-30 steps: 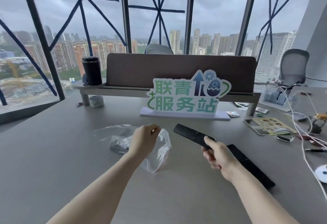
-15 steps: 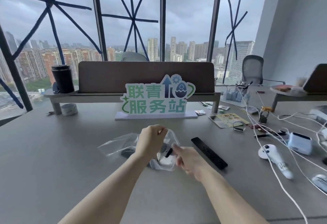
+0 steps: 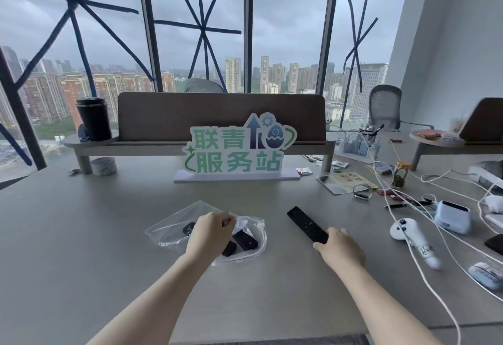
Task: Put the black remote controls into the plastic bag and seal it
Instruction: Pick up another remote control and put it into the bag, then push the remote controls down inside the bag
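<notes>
1. The grey table (image 3: 81,249) carries all items; a green-and-white sign (image 3: 239,151) stands at its far middle, and white cables (image 3: 408,208) run across its right side.
2. The plastic bag (image 3: 174,225) lies flat on the table, left of centre, transparent and creased. Its mouth faces right and is lifted open.
3. The left hand (image 3: 211,233) rests over the bag's right half. The fingers (image 3: 227,219) are curled narrow, pinching the upper edge of the bag mouth and holding it raised off the table.
4. One black remote control (image 3: 245,239) lies inside the bag, just below and right of the left fingers, its end near the mouth. A second dark piece (image 3: 229,248) lies beside it, partly hidden by the left hand; a further dark shape (image 3: 188,228) shows through the plastic on the hand's left side.
5. The long black remote (image 3: 306,223) lies on the table outside the bag, well to its right, angled from upper left to lower right.
6. The right hand (image 3: 339,249) covers the near end of the long black remote. The fingers are curled downward over that end; whether they grip it or only touch it cannot be told.
</notes>
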The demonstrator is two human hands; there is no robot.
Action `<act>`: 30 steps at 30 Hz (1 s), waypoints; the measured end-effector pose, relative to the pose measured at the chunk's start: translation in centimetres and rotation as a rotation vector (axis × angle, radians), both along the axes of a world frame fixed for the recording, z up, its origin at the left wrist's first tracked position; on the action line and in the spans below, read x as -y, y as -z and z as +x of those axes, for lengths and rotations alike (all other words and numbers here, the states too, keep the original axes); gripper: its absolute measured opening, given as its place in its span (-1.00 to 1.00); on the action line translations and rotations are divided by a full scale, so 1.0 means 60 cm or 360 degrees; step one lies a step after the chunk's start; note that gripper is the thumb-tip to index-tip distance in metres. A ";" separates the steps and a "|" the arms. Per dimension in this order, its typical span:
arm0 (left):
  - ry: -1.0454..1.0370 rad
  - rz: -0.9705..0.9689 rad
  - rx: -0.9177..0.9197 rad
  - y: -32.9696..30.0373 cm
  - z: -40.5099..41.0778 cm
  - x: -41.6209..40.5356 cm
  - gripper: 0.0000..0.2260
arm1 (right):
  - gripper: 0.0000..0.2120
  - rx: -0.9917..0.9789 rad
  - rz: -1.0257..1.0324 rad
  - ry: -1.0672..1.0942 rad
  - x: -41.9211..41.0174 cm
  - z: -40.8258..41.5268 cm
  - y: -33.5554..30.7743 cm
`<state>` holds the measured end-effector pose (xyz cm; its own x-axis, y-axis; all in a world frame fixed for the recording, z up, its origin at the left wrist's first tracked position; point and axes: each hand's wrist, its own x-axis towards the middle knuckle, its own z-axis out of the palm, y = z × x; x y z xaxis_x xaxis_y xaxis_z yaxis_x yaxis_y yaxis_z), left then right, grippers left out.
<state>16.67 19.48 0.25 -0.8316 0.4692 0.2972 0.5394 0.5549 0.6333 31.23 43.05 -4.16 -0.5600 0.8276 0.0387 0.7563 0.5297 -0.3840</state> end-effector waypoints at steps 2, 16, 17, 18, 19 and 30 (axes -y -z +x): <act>-0.0023 0.0003 0.0013 0.005 -0.001 0.007 -0.75 | -0.77 -0.0081 -0.0151 -0.0083 0.004 0.002 0.002; -0.0072 0.0292 0.0085 -0.012 0.025 0.016 -0.84 | -0.80 -0.0223 -0.1367 -0.0844 0.127 0.036 -0.116; -0.0070 0.0297 0.0076 -0.015 0.026 0.016 -0.84 | -0.79 -0.0267 -0.1391 -0.0837 0.145 0.010 -0.105; -0.0075 0.0298 0.0068 -0.017 0.026 0.018 -0.84 | -0.78 -0.0337 -0.1439 -0.0842 0.163 -0.015 -0.094; -0.0083 0.0295 0.0061 -0.019 0.024 0.020 -0.84 | -0.78 -0.0418 -0.1501 -0.0860 0.180 -0.035 -0.084; 0.0106 0.0049 0.0054 -0.005 0.023 0.061 -0.81 | -0.58 -0.0472 -0.0614 -0.0646 0.174 -0.067 -0.043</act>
